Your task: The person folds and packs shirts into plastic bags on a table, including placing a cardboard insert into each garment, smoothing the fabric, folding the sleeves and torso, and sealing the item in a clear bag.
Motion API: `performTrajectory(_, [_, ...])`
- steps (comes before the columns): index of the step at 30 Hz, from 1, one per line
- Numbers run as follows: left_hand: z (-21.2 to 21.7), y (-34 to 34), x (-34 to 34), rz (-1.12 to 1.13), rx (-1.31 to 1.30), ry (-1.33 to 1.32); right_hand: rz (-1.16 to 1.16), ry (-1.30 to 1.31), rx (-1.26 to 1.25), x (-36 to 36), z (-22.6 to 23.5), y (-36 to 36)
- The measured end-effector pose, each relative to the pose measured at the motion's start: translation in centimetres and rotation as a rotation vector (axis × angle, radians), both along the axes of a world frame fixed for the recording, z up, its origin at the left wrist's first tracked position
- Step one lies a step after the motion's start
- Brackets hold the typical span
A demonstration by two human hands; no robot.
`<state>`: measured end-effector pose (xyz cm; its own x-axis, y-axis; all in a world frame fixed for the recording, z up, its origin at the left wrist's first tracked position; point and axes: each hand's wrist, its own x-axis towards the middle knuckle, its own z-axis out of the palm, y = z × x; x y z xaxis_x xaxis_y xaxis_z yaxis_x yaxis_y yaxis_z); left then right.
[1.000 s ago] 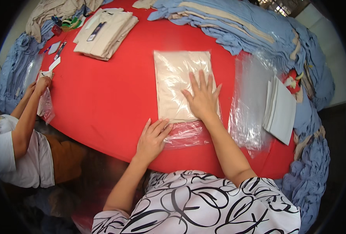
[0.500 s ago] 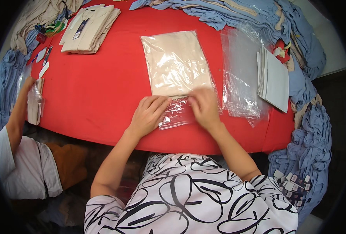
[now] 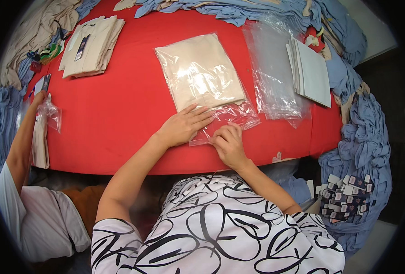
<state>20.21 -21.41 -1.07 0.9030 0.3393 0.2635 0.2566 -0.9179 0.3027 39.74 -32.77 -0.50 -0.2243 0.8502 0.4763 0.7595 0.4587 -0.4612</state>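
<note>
Bagged garment under two-handed handling. Within the last second, the right grip has been shifted from a flat, spread rest on the filled part down to the loose film at the near end, and the packet has been turned askew, its far end leaning left. By judgement, the handling has thereby been moved from smoothing the contents to managing the unfilled flap. The folded beige cloth garment is seen inside the clear, glossy plastic bag, just beyond both grips. The left grip is laid flat, fingers extended, across the bag's near left part; nothing is clasped by it. The right grip is narrowed, the flap's edge apparently pinched between thumb and fingers.

Materials: the garment is smooth-faced and nearly rectangular; the film is thin, with bright highlights and fine wrinkles near the right grip. The smooth red surface is exposed left of the left grip. Beyond and right of the right grip, flat transparent plastic sheets are partly overlapped by stiff white rectangular sheets. Farther right, soft blue cloth is heaped in crumpled folds.
</note>
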Motion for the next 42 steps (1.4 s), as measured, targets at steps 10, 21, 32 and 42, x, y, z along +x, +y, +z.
performTrajectory(10, [-0.7,-0.1,0.1,0.036,0.035,0.041,-0.081,-0.007,0.017,1.1,1.5,-5.3])
performTrajectory(21, [0.0,0.1,0.3,0.013,-0.027,0.094,-0.162,-0.117,-0.044,6.0,1.5,0.2])
performTrajectory(32, [-0.3,0.2,0.2,0.067,-0.119,0.088,-0.179,-0.076,0.036,5.3,4.9,-5.8])
performTrajectory(42, [2.8,1.0,1.5,-0.036,-0.120,0.156,-0.223,-0.197,-0.092,10.3,1.1,-1.9])
